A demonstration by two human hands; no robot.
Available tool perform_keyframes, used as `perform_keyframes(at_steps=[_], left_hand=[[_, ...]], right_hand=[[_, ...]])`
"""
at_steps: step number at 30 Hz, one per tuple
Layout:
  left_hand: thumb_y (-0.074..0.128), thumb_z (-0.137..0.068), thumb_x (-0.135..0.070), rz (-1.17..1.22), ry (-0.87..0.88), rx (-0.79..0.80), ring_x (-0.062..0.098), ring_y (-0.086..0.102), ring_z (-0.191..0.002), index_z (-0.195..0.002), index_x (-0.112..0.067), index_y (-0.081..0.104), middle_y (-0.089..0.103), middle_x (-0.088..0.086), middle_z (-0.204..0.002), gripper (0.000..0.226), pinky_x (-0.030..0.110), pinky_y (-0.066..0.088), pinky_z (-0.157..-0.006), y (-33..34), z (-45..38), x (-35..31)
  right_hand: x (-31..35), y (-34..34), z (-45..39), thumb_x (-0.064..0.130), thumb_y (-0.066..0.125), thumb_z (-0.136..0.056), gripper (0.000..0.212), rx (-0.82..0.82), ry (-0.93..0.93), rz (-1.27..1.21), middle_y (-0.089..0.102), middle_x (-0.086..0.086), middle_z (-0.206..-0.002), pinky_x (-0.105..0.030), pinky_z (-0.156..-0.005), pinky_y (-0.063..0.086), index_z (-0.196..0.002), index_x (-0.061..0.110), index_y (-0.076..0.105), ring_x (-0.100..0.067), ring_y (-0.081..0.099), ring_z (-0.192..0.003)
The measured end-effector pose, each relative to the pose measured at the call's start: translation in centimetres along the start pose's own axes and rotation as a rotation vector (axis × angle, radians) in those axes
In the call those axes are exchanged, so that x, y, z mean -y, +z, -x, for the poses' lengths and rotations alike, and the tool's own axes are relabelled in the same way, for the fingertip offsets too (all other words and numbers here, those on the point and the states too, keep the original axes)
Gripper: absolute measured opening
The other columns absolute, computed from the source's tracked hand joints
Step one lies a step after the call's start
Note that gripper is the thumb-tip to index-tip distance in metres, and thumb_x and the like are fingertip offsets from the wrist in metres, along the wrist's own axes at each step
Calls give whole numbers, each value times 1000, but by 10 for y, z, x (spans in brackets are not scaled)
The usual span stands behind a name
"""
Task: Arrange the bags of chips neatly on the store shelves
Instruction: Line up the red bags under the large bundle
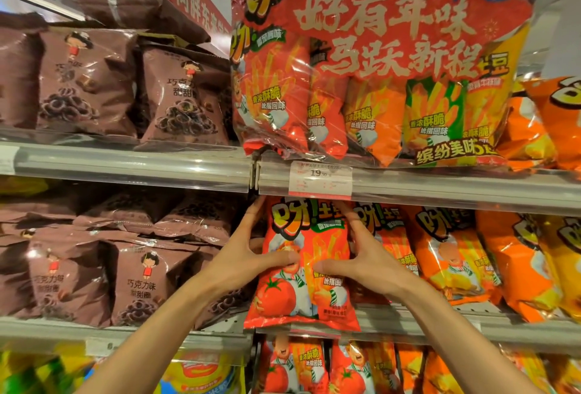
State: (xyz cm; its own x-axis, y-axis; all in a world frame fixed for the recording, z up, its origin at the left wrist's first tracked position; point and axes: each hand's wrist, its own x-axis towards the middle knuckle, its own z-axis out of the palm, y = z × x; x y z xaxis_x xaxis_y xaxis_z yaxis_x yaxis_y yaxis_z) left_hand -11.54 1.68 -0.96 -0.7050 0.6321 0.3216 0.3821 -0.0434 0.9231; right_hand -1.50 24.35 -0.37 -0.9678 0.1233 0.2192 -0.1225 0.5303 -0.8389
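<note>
Head view: red tomato chip bag stands upright at the front edge of the middle shelf, directly below the price tag, which serves as the reference point. Left hand grasps the bag's left edge, thumb across its front, fingers behind. Right hand grasps the right edge in the same manner. Large red multipack sits above the tag. Orange chip bags stand below and right of the tag, just beside the held bag. Brown chocolate snack bags lie below and left of the tag.
</note>
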Motion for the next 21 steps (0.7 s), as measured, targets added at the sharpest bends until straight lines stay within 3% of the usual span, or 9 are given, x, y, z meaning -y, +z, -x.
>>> perform_keyframes(at_steps=[2, 4, 5, 8, 10, 13, 16, 19, 21], left_hand=[[80, -81, -26, -47, 31, -54, 1, 62, -118, -152, -48, 15, 55, -53, -108, 98, 19, 56, -81, 3, 4, 2], [76, -82, -45, -153, 61, -71, -12, 49, -126, -147, -57, 18, 43, -44, -135, 88, 11, 51, -86, 5, 9, 7], [73, -82, -53, -231, 73, -62, -15, 43, -130, -144, -63, 17, 36, -35, -146, 83, 13, 49, -93, 5, 10, 11], [69, -84, -56, -486, 87, -17, 3, 21, -149, -144, -68, 7, 18, -18, -162, 87, 34, 32, -118, 5, 9, 26], [69, -86, -49, -564, 89, 10, 10, 12, -153, -145, -67, 1, 11, -11, -164, 92, 39, 26, -121, 6, 8, 32], [68, -87, -48, -585, 73, -6, 16, 21, -151, -147, -63, 4, 10, -7, -163, 89, 41, 33, -118, 7, 3, 38], [67, -89, -49, -645, 70, -41, 16, 30, -145, -151, -56, 8, 10, -8, -162, 86, 33, 37, -112, 6, 3, 44], [66, -90, -48, -685, 89, -79, 17, 43, -134, -151, -52, 14, 13, -9, -158, 80, 29, 44, -101, 4, 7, 47], [67, -90, -45, -679, 100, -101, 19, 45, -132, -149, -49, 19, 14, -7, -156, 76, 29, 44, -101, 3, 8, 48]], right_hand=[[1, -2, -8, 53, 91, -57, 123, -59, 1, 72, 44, 18, -145, -34, -107, 45, -150, 51, 11, -7, 51, -128], [2, -1, -17, 45, 90, -63, 114, -100, -20, 110, 39, 21, -142, -19, -101, 39, -150, 43, 17, -5, 43, -130], [3, 0, -20, 41, 89, -66, 109, -111, -25, 119, 41, 21, -138, -14, -95, 37, -150, 39, 19, -4, 43, -128], [2, 5, -28, 39, 88, -69, 104, -122, -26, 132, 47, 24, -124, -15, -89, 40, -149, 39, 22, -1, 50, -114], [1, 7, -30, 41, 87, -69, 99, -116, -16, 150, 51, 20, -123, -21, -90, 45, -145, 45, 23, -5, 55, -113], [5, 10, -29, 51, 81, -72, 98, -118, -27, 265, 50, 4, -136, -26, -97, 46, -147, 44, 19, -12, 53, -121], [9, 7, -18, 70, 67, -75, 108, -130, -18, 542, 33, -12, -150, -39, -109, 38, -155, 40, 0, -29, 34, -140], [9, 5, 0, 81, 58, -72, 106, -21, -74, 783, 10, -11, -161, -43, -118, 27, -151, 50, -6, -30, 14, -148], [3, 6, 1, 79, 60, -72, 107, 76, -64, 904, -1, -9, -164, -43, -121, 18, -152, 46, -3, -30, 6, -151]])
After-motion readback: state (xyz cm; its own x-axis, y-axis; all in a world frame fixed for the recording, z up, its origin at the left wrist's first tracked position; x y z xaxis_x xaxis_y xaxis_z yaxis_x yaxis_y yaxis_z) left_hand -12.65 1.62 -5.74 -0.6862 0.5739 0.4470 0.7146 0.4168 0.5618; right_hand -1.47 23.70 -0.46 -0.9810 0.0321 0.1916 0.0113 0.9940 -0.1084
